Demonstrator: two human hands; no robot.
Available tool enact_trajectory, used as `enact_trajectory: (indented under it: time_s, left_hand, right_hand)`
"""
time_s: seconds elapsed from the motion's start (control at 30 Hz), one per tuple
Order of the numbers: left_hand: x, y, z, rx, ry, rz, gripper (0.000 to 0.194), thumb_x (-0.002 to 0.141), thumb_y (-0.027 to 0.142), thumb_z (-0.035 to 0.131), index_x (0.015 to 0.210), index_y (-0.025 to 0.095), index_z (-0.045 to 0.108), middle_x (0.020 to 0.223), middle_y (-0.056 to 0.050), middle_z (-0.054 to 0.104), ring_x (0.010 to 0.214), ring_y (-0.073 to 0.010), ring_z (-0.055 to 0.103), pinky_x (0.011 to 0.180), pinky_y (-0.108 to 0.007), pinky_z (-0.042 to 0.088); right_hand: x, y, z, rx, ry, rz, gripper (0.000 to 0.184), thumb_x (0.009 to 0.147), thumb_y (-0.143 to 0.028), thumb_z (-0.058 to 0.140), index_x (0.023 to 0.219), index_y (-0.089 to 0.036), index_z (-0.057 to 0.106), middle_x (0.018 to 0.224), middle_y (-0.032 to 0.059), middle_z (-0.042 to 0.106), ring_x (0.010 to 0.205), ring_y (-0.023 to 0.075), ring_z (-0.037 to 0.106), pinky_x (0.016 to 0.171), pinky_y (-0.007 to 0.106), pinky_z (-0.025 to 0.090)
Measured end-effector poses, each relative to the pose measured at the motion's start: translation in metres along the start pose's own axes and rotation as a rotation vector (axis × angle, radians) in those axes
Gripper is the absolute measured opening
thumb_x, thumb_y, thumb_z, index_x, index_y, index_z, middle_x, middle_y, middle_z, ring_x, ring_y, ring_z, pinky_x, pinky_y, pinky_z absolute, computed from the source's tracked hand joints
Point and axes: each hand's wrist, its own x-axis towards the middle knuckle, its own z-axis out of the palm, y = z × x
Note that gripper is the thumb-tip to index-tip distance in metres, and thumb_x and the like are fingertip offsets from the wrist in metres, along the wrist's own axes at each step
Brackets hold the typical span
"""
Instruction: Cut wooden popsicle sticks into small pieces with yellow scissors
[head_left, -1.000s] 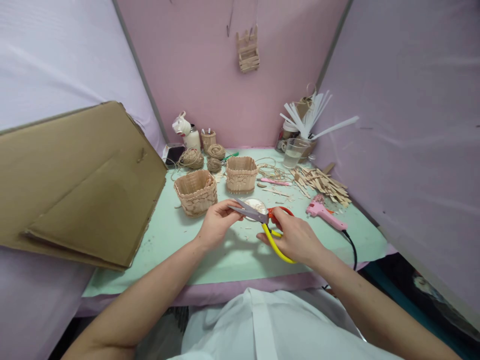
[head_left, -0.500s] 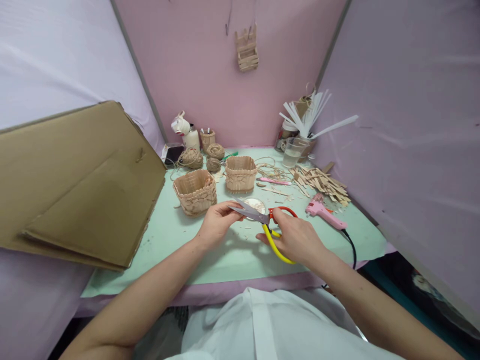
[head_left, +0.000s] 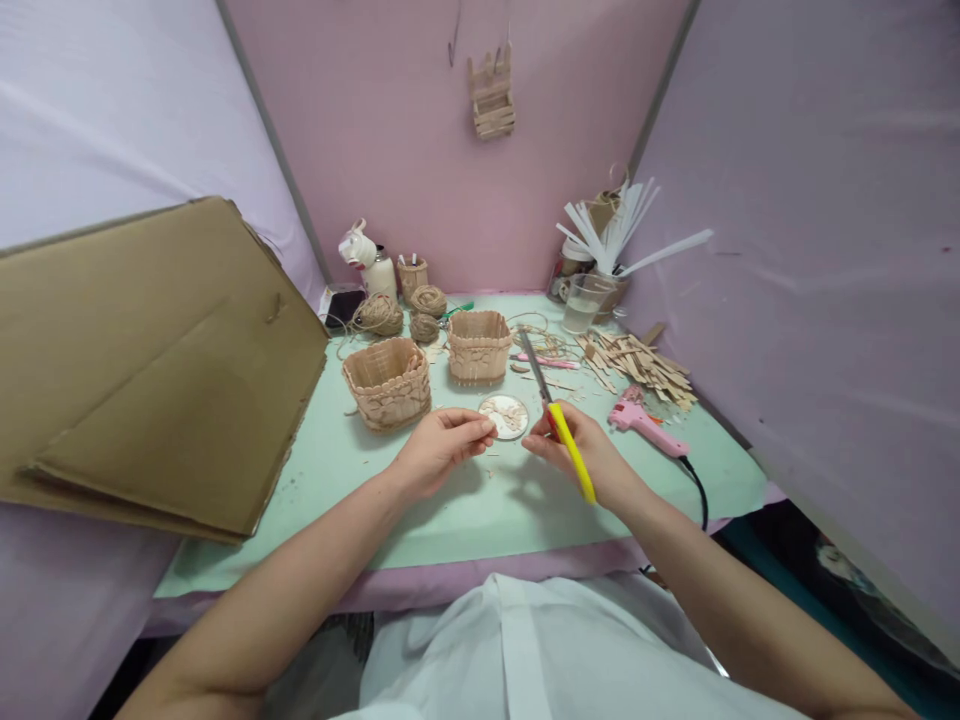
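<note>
My right hand [head_left: 589, 450] is closed around the handles of a pair of scissors [head_left: 568, 445] with red and yellow grips; the blades point up and away from me. With thumb and fingertips pinched together, my left hand [head_left: 444, 445] is beside a small round white dish [head_left: 506, 415] holding light wood bits. What that pinch holds is too small to make out. Beyond my hands stand two baskets made of wooden sticks, a left one [head_left: 386, 390] and a right one [head_left: 480, 350].
A pink glue gun [head_left: 649, 428] with a black cord lies right, before a pile of wooden sticks [head_left: 645, 368]. Behind are twine balls [head_left: 380, 315], a clear cup of liquid [head_left: 583, 305] and white strips [head_left: 619, 230]. A cardboard sheet [head_left: 172, 370] leans at left.
The scissors have swung away from my left hand, their blades turning from pointing left to pointing up and now together. My left hand keeps its pinch in nearly the same place.
</note>
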Motion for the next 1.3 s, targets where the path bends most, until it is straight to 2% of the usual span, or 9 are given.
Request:
enact_trajectory:
  time_s: [0.17,0.3,0.77,0.9,1.0,1.13,1.3]
  left_hand:
    - [-0.002,-0.001,0.0,0.069,-0.07,-0.096,0.024,0.059,0.032,0.074,0.07,0.011,0.068,0.067,-0.003,0.062,0.059,-0.0071,0.051,0.06,-0.021,0.04]
    - [-0.002,-0.001,0.002,0.07,-0.103,-0.132,0.022,0.06,0.03,0.074,0.067,0.011,0.068,0.061,-0.001,0.059,0.06,-0.007,0.051,0.061,-0.02,0.039]
    - [0.0,-0.004,0.002,0.022,-0.095,-0.174,0.022,0.06,0.028,0.074,0.074,0.013,0.07,0.067,-0.002,0.061,0.063,-0.008,0.053,0.061,-0.021,0.039]
    - [0.0,-0.006,0.002,0.015,-0.042,-0.175,0.021,0.057,0.028,0.076,0.071,0.013,0.069,0.064,-0.001,0.06,0.057,-0.0065,0.051,0.057,-0.021,0.038]
    - [0.001,-0.005,0.002,-0.004,0.012,-0.13,0.02,0.058,0.028,0.075,0.07,0.013,0.069,0.065,-0.001,0.061,0.059,-0.0066,0.052,0.058,-0.021,0.039]
    - [0.002,-0.003,0.0,-0.054,0.097,0.061,0.019,0.061,0.027,0.073,0.072,0.014,0.067,0.072,-0.003,0.062,0.067,-0.0091,0.054,0.063,-0.021,0.04]
    - [0.004,-0.003,-0.002,-0.107,0.18,0.227,0.013,0.063,0.026,0.07,0.071,0.016,0.066,0.071,-0.001,0.062,0.068,-0.0093,0.054,0.067,-0.022,0.041]
  right_hand:
    - [0.003,-0.005,0.014,0.181,0.012,-0.093,0.021,0.07,-0.034,0.062,0.076,-0.02,0.047,0.077,-0.0007,0.058,0.054,0.0091,0.039,0.052,0.023,0.033]
    - [0.002,-0.001,0.021,0.293,0.008,-0.166,0.022,0.071,-0.029,0.063,0.075,-0.021,0.042,0.081,-0.0013,0.059,0.055,0.009,0.038,0.052,0.022,0.032]
    - [0.002,0.005,0.031,0.418,0.077,-0.193,0.031,0.071,-0.029,0.065,0.077,-0.022,0.035,0.081,-0.0014,0.057,0.051,0.0076,0.033,0.048,0.021,0.03]
    - [0.001,0.005,0.034,0.306,0.094,-0.197,0.025,0.073,-0.033,0.061,0.079,-0.022,0.039,0.081,-0.0011,0.055,0.053,0.0084,0.037,0.049,0.021,0.032]
    - [-0.001,0.007,0.031,0.11,0.135,-0.16,0.024,0.072,-0.034,0.059,0.082,-0.022,0.04,0.073,-0.004,0.051,0.052,0.0085,0.037,0.049,0.021,0.032]
    - [-0.003,0.008,0.021,-0.272,0.109,-0.127,0.029,0.069,-0.037,0.059,0.084,-0.022,0.039,0.068,-0.0056,0.047,0.053,0.0098,0.04,0.049,0.021,0.03]
    - [-0.008,0.005,0.016,-0.681,0.079,-0.086,0.03,0.07,-0.042,0.056,0.087,-0.022,0.041,0.077,-0.0004,0.056,0.056,0.0135,0.049,0.048,0.022,0.024]
